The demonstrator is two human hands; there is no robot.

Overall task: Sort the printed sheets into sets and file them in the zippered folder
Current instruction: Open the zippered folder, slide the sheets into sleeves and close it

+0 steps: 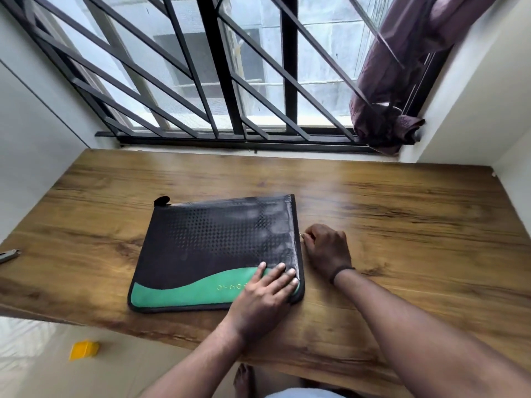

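Observation:
A black zippered folder (212,242) with a green wave along its near edge lies flat and closed on the wooden table (402,225). My left hand (264,297) presses flat on the folder's near right corner, fingers straight. My right hand (327,251) is beside the folder's right edge, fingers curled, pinching the small zipper pull (300,234) about halfway along that side. No printed sheets are in view.
A barred window (230,81) runs behind the table, with a bunched purple curtain (396,81) at the right. A metal tool (10,255) lies at the table's left edge. A yellow object (84,350) sits on the floor below. White walls close both sides.

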